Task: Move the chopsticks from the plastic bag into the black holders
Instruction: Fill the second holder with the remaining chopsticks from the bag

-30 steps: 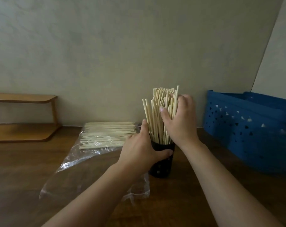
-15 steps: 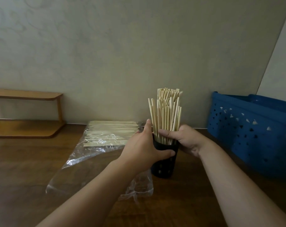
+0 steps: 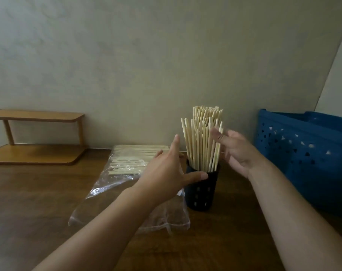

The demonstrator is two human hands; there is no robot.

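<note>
**Colour rundown: mostly brown, cream and one loud blue**

Showing pale cream on the chopsticks [image 3: 202, 145], both the upright bunch and the ones lying in the bag. Looking plain black on the holder [image 3: 202, 189], dotted with small lighter cutouts. Staying clear and glossy on the plastic bag [image 3: 111, 196]. Going deep blue on the basket [image 3: 303, 153], peppered with little triangle holes. Glowing warm orange-brown on the shelf [image 3: 39, 155], darker brown woodgrain on the table [image 3: 39, 202]. Sitting dull grey-beige on the wall [image 3: 146, 55].

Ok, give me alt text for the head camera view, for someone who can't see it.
Two open hands, left hand and right hand, flank a black holder packed with upright chopsticks on a wooden table. More chopsticks lie in a plastic bag at left; a blue basket stands at right.
</note>
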